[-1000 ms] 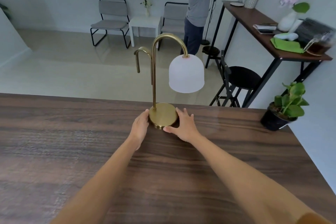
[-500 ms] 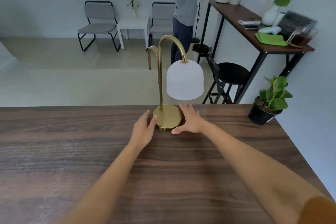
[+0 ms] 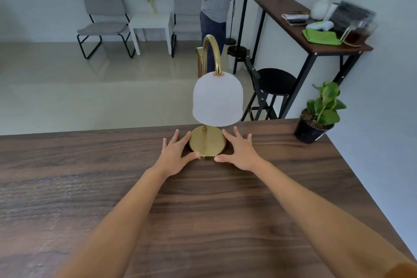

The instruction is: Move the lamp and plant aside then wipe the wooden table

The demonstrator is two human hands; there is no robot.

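A brass lamp point(image 3: 207, 145) with a white dome shade point(image 3: 217, 100) stands on the wooden table point(image 3: 203, 210) near its far edge. My left hand point(image 3: 174, 156) lies flat on the table against the left side of the round base, fingers spread. On the base's right side my right hand point(image 3: 240, 153) mirrors it, thumb tip near the front rim. Neither hand wraps the base. A potted plant point(image 3: 320, 113) in a black pot sits at the table's far right corner.
Beyond the table a person point(image 3: 214, 2) stands by a tall console table point(image 3: 300, 29) with a green cloth point(image 3: 321, 37) on it. A black stool point(image 3: 274, 83) stands just past the table's edge. Two chairs and a white side table point(image 3: 151, 26) line the back wall.
The lamp has slid toward the far edge and turned, so its shade now faces me. My fingers have spread apart from a closer cupping of the base.
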